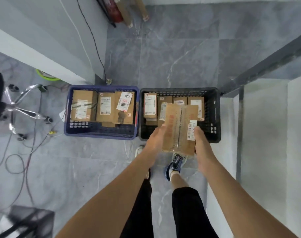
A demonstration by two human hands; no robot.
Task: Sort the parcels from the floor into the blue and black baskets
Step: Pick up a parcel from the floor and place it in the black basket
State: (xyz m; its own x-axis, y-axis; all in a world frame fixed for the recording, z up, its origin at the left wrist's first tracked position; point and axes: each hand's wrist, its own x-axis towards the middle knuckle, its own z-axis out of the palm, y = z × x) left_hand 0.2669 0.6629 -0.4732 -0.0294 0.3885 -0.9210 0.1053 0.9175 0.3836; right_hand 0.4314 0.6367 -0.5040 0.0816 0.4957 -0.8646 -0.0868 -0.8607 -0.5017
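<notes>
I hold a brown cardboard parcel with taped seam and a white label over the near half of the black basket. My left hand grips its left edge and my right hand grips its right edge near the label. Several labelled parcels stand inside the black basket behind it. The blue basket sits directly to the left, touching the black one, with three brown parcels packed in its far half.
An office chair base and loose cables lie at the left. A white desk edge runs behind the blue basket. A grey-framed table stands at the right. My feet are just before the baskets.
</notes>
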